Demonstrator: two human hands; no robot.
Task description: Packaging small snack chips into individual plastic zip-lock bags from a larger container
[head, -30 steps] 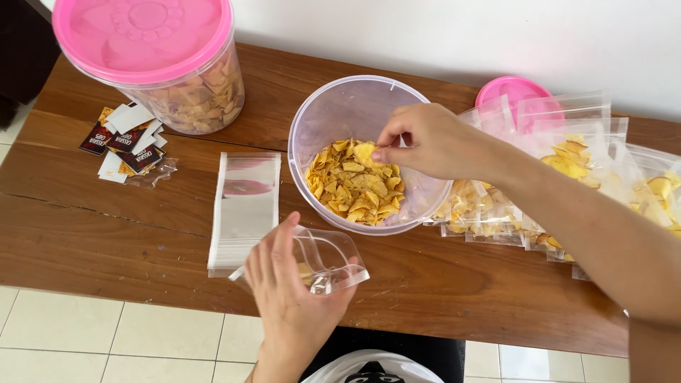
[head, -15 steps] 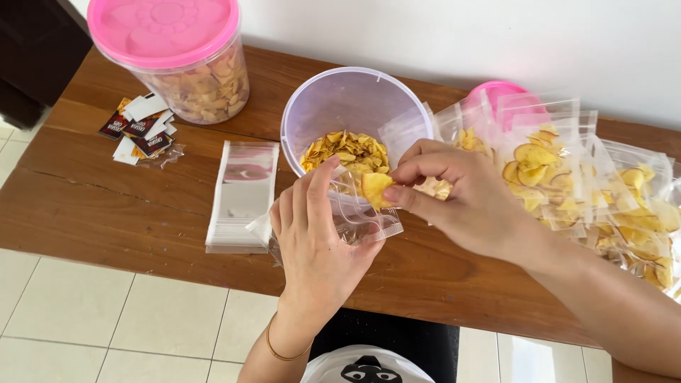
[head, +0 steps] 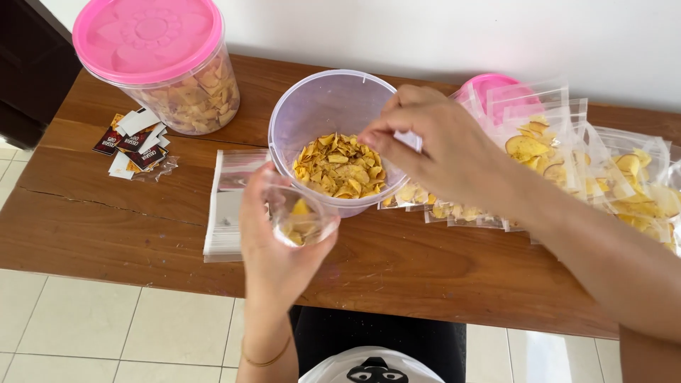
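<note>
Fingers of the left hand (head: 273,245) curl round a small clear pouch (head: 301,216), mouth held open; fingertips of the right hand (head: 433,152) are drawn together over the chip bowl (head: 284,120).

Whether the right pinch holds a chip I cannot tell; the pouch sits just in front of the bowl, above the table's near half, with only a few yellow chips (head: 339,167) at its bottom, so by my judgement this bag is barely begun; many filled bags (head: 553,159) lie heaped to the right, a stack of empty pouches (head: 227,209) waits on the left, and the bowl is far from empty; room is tight between bowl and pouch, freer toward the near table edge (head: 142,280); the lidded pink-topped jar (head: 159,64) and the labels (head: 131,142) stand well apart at far left.
</note>
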